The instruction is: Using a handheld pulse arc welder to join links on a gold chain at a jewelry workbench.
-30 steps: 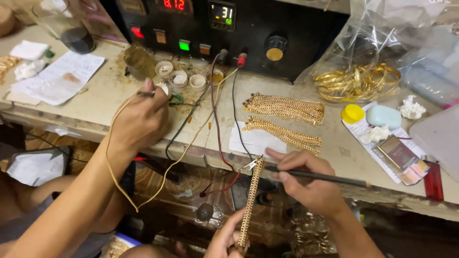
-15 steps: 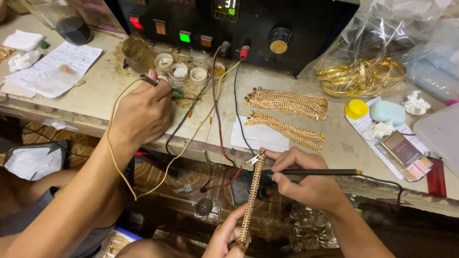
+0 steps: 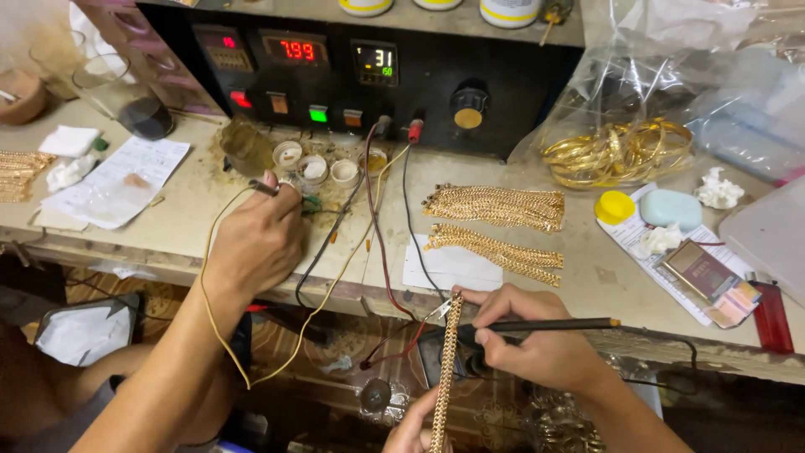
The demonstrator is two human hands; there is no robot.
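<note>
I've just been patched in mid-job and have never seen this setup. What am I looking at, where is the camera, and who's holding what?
There is one view, from a camera on the worker's head, looking down at a workbench. No machine arm is involved, only bare hands. The left hand, low in the picture, holds a gold chain strip upright. The right hand grips a black pen-like tool next to the strip's top. Another hand, probably a co-worker's, reaches in from the left with a yellow-wired probe over small white cups. At the back is a black control box with lit displays. Gold chains lie on the bench, with bagged bangles further right.
</note>
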